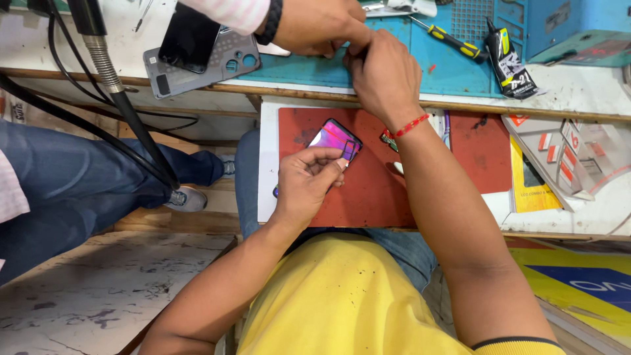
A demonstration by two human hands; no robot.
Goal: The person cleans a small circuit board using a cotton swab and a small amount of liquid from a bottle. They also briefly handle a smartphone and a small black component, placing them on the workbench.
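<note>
- The counter (591, 85) runs across the top, beyond both hands; its far edge is cut off by the frame.
- A red mat (374, 197) lies under the left hand, on a white pull-out board; the right forearm hides the mat's middle strip.
- A blue mat (453, 66) lies on the counter under and beyond the right hand.
- The left hand (305, 181) holds a phone (336, 139) by its lower part, thumb and fingers closed around it. Only the upper end shows, glowing pink and purple; the rest is hidden behind the palm.
- The right hand (381, 75) reaches up and away from the phone to the counter edge. Its fingertips meet another person's hand (315, 26), which comes in from above with a striped sleeve and a dark wristband. Whether the right grip holds anything cannot be told: the fingers are covered by that other hand.
- A grey phone case (220, 66) lies left of the meeting hands, with a dark slab partly on top of it.
- A screwdriver (450, 41), yellow and black, lies right of the right hand.
- A small dark tube (509, 66) lies further right.
- A small green part (389, 140) sits on the red mat, just right of the phone, half hidden by the right wrist; too small to identify.
</note>
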